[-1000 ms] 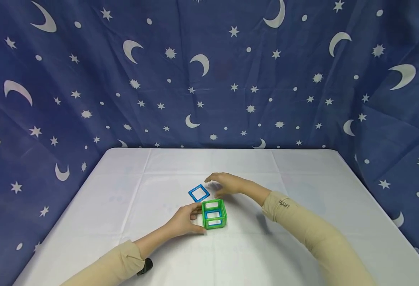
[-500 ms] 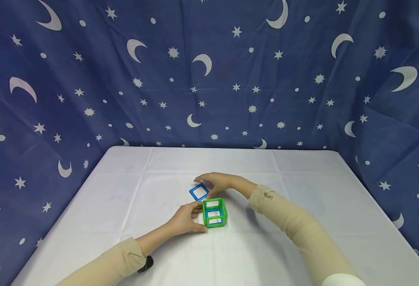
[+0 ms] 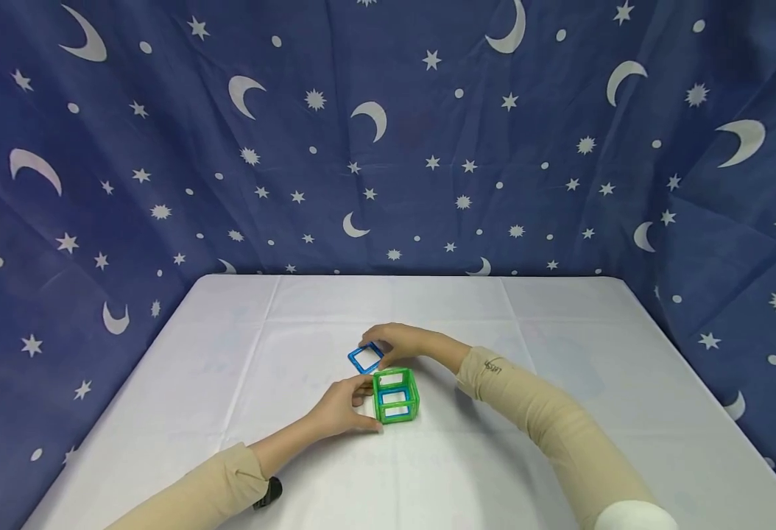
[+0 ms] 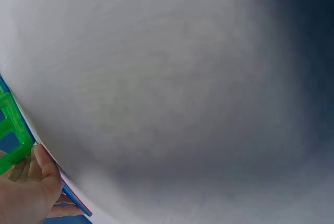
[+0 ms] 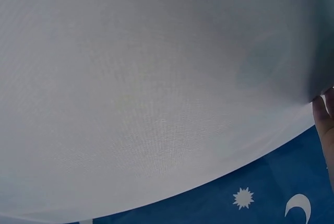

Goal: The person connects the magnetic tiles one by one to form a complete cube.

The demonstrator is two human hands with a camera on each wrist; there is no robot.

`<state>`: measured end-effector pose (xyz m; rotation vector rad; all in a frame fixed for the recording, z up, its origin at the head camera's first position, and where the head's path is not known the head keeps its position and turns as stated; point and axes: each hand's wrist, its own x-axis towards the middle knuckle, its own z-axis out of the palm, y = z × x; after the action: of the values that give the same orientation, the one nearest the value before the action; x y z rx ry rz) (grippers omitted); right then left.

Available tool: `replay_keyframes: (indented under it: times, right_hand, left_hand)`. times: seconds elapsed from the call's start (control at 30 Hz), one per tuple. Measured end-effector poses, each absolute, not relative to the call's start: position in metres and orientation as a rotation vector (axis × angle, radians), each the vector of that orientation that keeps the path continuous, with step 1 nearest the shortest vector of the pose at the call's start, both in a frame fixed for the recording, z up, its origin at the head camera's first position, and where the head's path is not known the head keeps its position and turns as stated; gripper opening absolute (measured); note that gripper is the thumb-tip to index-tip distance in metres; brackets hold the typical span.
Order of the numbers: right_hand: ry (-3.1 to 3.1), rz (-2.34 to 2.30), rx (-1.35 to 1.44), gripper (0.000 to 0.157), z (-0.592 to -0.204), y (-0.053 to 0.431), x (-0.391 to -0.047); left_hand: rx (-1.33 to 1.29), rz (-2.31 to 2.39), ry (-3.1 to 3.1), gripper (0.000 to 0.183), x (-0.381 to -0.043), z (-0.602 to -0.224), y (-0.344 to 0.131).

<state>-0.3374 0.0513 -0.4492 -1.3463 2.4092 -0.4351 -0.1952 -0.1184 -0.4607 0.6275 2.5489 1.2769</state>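
Observation:
An open-sided cube of green square magnetic tiles point(image 3: 412, 397), with a blue square low inside it, stands on the white table. My left hand point(image 3: 338, 409) holds its left side, thumb at the near corner and fingers at the far one. Part of the green cube point(image 4: 21, 148) shows beside the left hand point(image 4: 31, 190) in the left wrist view. Just behind the cube lies a loose blue square magnetic tile point(image 3: 356, 366). My right hand point(image 3: 397, 342) grips that tile from the right, fingers at its far edge and thumb at its right corner. Only fingers of the right hand point(image 5: 324, 125) show in the right wrist view.
A white cloth covers the table point(image 3: 282, 353). A small black object point(image 3: 269, 492) sits beside the left sleeve. Blue curtains point(image 3: 414, 184) with moons and stars stand behind the table and along both sides.
My right hand has moved left and closed over the right part of the loose blue tile. The left hand and green cube stay in place.

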Motion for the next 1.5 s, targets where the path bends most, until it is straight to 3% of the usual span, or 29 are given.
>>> replay_keyframes:
  times: [0.7, 0.93, 1.5]
  right_hand:
    - [2.644, -0.459, -1.207, 0.061, -0.441, 0.079, -0.324]
    - [2.741, -0.532, -1.135, 0.052, -0.435, 0.101, -0.319]
    - [2.805, -0.675, -1.058, 0.053, -0.419, 0.131, -0.301]
  left_hand:
    - [0.594, 1.287, 2.532, 0.074, -0.204, -0.457, -0.116]
    - [0.637, 1.306, 2.539, 0.076, -0.210, -0.456, -0.113]
    - [0.655, 1.297, 2.436, 0.072, -0.228, -0.458, -0.109]
